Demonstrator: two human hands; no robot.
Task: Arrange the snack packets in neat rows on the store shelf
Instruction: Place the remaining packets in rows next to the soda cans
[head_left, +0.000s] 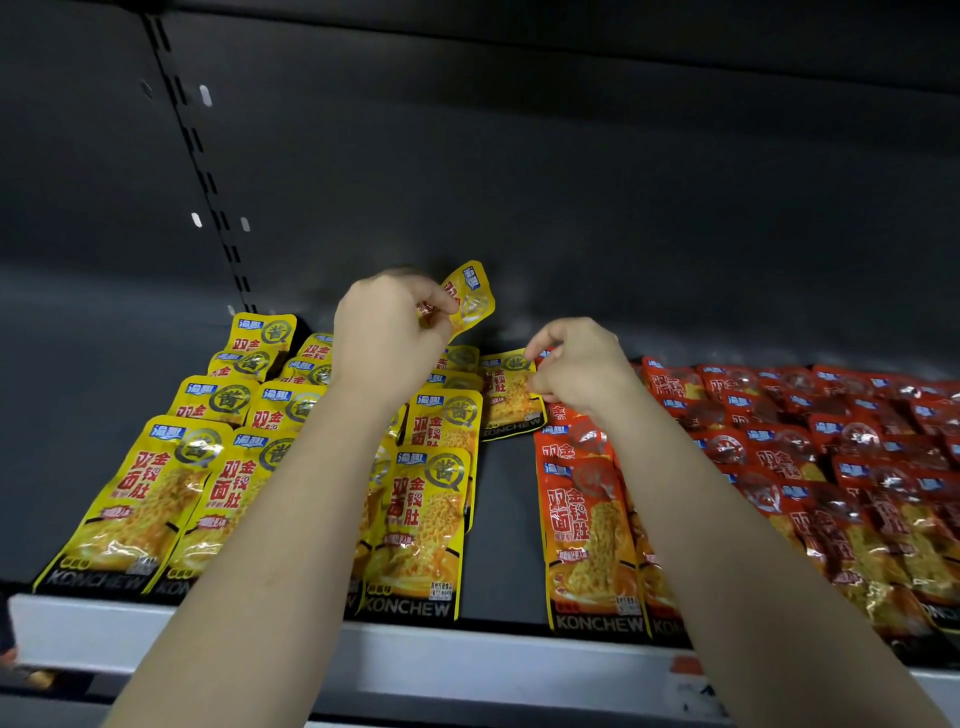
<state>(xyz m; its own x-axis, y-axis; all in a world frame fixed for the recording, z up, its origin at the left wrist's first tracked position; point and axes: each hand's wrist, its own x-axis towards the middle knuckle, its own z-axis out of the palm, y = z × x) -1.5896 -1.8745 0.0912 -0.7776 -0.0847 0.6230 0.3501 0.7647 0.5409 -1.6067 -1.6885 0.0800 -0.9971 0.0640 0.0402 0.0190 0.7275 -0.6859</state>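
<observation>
Fingers of the left hand (387, 332) pinch a glossy yellow packet (470, 299); right hand (576, 364) fingers pinch another yellow packet (506, 397).

A dark grey metal back panel (571, 171) is seen behind the shelf deck (498, 525), which is dark as well. A slotted upright (200, 156) is set into the panel at the left, running upward at a slant. A pale front edge strip (395, 660) is fitted along the shelf. The upper area is dimly lit.
</observation>
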